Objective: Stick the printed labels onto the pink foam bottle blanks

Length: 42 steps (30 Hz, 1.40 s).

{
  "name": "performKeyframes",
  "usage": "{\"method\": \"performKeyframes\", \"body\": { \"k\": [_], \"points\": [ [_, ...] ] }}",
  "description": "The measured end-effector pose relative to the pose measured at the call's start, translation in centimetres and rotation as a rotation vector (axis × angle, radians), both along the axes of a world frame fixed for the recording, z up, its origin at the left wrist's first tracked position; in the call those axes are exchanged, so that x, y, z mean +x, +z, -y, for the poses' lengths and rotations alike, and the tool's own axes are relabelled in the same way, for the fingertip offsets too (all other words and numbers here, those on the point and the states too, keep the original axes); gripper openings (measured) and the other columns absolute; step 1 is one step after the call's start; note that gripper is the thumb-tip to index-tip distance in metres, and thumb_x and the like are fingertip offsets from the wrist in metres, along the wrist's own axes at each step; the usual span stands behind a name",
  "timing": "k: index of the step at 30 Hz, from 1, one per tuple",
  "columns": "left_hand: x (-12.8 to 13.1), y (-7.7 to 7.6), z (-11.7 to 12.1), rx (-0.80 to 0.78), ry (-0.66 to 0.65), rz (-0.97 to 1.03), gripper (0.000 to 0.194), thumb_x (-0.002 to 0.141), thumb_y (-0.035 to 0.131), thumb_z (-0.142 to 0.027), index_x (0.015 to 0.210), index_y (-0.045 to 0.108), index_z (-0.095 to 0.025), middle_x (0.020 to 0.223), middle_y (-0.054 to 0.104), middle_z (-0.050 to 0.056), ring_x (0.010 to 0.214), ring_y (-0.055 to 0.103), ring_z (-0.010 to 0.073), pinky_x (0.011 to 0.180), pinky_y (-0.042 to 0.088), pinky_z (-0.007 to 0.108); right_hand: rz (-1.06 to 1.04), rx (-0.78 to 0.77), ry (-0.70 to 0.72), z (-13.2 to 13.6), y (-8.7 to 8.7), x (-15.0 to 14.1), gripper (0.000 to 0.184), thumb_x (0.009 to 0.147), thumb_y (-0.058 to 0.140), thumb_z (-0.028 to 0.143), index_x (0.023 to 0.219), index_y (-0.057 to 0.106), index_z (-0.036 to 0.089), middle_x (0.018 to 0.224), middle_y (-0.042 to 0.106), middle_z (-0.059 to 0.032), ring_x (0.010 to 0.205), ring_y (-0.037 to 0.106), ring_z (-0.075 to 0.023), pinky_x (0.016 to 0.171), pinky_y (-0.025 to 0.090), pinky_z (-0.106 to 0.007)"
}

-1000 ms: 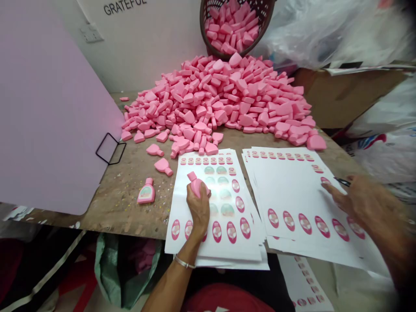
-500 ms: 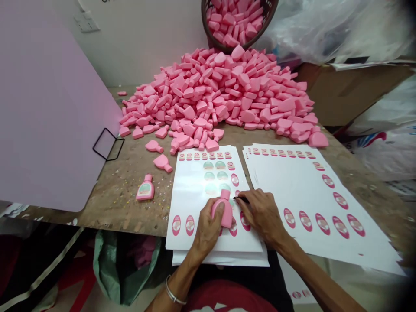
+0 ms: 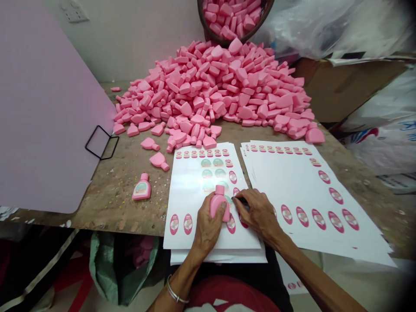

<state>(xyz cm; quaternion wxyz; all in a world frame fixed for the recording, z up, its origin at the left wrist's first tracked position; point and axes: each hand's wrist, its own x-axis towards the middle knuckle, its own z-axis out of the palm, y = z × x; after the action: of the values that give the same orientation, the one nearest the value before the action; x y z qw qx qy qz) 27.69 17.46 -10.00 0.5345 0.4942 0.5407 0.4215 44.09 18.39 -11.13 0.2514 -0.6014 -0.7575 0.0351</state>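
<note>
My left hand [image 3: 208,223] is closed around a small pink bottle [image 3: 218,203], held upright over the left sticker sheet [image 3: 195,190]. My right hand [image 3: 258,212] sits just right of it, fingers pinched on a thin dark tool [image 3: 239,200] whose tip touches the sheet beside the bottle. The sheet carries green dome labels, pink oval labels and a top row of small pink stickers. One labelled pink bottle [image 3: 141,188] lies on the table to the left.
A big heap of pink bottles [image 3: 214,95] spills from a tipped brown basket [image 3: 208,26] at the back. A second stack of sticker sheets [image 3: 292,182] lies to the right. A lilac board [image 3: 42,108] with a wire stand stands left. Cardboard box and plastic bags are right.
My right hand came in from the far right sheet to the left sheet beside the bottle. My left hand drew the bottle nearer and turned it upright.
</note>
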Motion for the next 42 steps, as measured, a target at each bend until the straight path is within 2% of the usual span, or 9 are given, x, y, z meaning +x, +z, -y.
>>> {"method": "performKeyframes", "body": {
  "k": [6, 9, 13, 15, 17, 21, 27, 38, 42],
  "points": [
    [0.3, 0.1, 0.1, -0.084, 0.016, 0.185, 0.041, 0.084, 0.054, -0.047, 0.114, 0.05, -0.019, 0.088, 0.063, 0.004, 0.062, 0.066, 0.0158, 0.063, 0.055, 0.028, 0.039, 0.186, 0.022, 0.1, 0.1, -0.6, 0.013, 0.085, 0.056, 0.028, 0.076, 0.057, 0.019, 0.069, 0.063, -0.0035, 0.07, 0.054, -0.0182, 0.069, 0.033, -0.032],
    [0.4, 0.4, 0.1, -0.097, 0.048, 0.248, 0.038, 0.083, 0.055, -0.048, 0.107, 0.051, -0.019, 0.084, 0.062, 0.002, 0.058, 0.065, 0.0146, 0.058, 0.055, 0.027, -0.06, 0.244, 0.052, 0.4, 0.5, -0.6, 0.011, 0.081, 0.061, 0.028, 0.076, 0.057, 0.019, 0.068, 0.063, -0.0027, 0.067, 0.054, -0.0173, 0.07, 0.037, -0.032],
    [0.0, 0.9, 0.0, -0.139, 0.103, 0.369, 0.04, 0.081, 0.058, -0.048, 0.106, 0.052, -0.018, 0.073, 0.062, 0.001, 0.057, 0.064, 0.0144, 0.055, 0.054, 0.025, -0.387, 0.106, -0.122, 0.6, 1.7, -0.2, 0.018, 0.079, 0.064, 0.035, 0.076, 0.056, 0.019, 0.071, 0.062, -0.0024, 0.067, 0.056, -0.0161, 0.066, 0.043, -0.03],
    [-0.2, 1.2, 0.0, -0.143, 0.118, 0.426, 0.041, 0.082, 0.057, -0.05, 0.104, 0.054, -0.016, 0.075, 0.064, 0.003, 0.061, 0.064, 0.0148, 0.056, 0.053, 0.024, -0.576, 0.0, -0.248, 0.5, 3.0, 0.0, 0.022, 0.079, 0.063, 0.041, 0.076, 0.057, 0.019, 0.07, 0.061, -0.001, 0.063, 0.056, -0.0145, 0.061, 0.045, -0.027],
    [-0.3, 1.6, -0.1, -0.182, 0.12, 0.51, 0.047, 0.083, 0.051, -0.055, 0.102, 0.057, -0.013, 0.08, 0.066, 0.008, 0.063, 0.065, 0.016, 0.053, 0.052, 0.023, -0.697, -0.073, -0.294, 0.5, 4.4, 0.0, 0.025, 0.078, 0.062, 0.044, 0.077, 0.059, 0.019, 0.07, 0.061, -0.0002, 0.062, 0.055, -0.0132, 0.059, 0.046, -0.025],
    [-0.3, 3.0, -0.1, -0.291, 0.1, 0.665, 0.064, 0.083, 0.04, -0.065, 0.107, 0.057, -0.009, 0.077, 0.067, 0.012, 0.063, 0.066, 0.0194, 0.046, 0.048, 0.022, -0.724, -0.177, -0.162, 0.7, 6.2, -1.0, 0.028, 0.078, 0.063, 0.043, 0.093, 0.068, 0.02, 0.078, 0.066, -0.0018, 0.066, 0.058, -0.0138, 0.061, 0.048, -0.025],
    [-0.3, 4.8, -0.1, -0.271, 0.059, 0.659, 0.065, 0.082, 0.038, -0.069, 0.111, 0.058, -0.015, 0.083, 0.069, 0.009, 0.066, 0.067, 0.0185, 0.049, 0.051, 0.024, -0.737, -0.257, -0.072, 0.8, 6.0, -2.5, 0.029, 0.079, 0.063, 0.043, 0.094, 0.073, 0.021, 0.088, 0.072, -0.0034, 0.075, 0.064, -0.0184, 0.066, 0.053, -0.029],
    [-0.5, 4.6, -0.1, -0.304, 0.037, 0.695, 0.061, 0.084, 0.037, -0.066, 0.109, 0.059, -0.015, 0.083, 0.069, 0.009, 0.075, 0.068, 0.0217, 0.053, 0.052, 0.024, -0.752, -0.252, -0.042, 0.7, 6.4, -3.1, 0.026, 0.077, 0.065, 0.042, 0.091, 0.073, 0.021, 0.081, 0.072, -0.0019, 0.068, 0.064, -0.0159, 0.06, 0.053, -0.025],
    [-0.6, 4.8, -0.1, -0.283, 0.044, 0.704, 0.057, 0.085, 0.037, -0.063, 0.106, 0.059, -0.015, 0.091, 0.067, 0.01, 0.079, 0.067, 0.0216, 0.055, 0.054, 0.025, -0.747, -0.234, -0.047, 0.6, 6.5, -3.2, 0.024, 0.077, 0.066, 0.042, 0.089, 0.073, 0.022, 0.08, 0.071, -0.0017, 0.066, 0.062, -0.0149, 0.059, 0.051, -0.024]
  ]
}}
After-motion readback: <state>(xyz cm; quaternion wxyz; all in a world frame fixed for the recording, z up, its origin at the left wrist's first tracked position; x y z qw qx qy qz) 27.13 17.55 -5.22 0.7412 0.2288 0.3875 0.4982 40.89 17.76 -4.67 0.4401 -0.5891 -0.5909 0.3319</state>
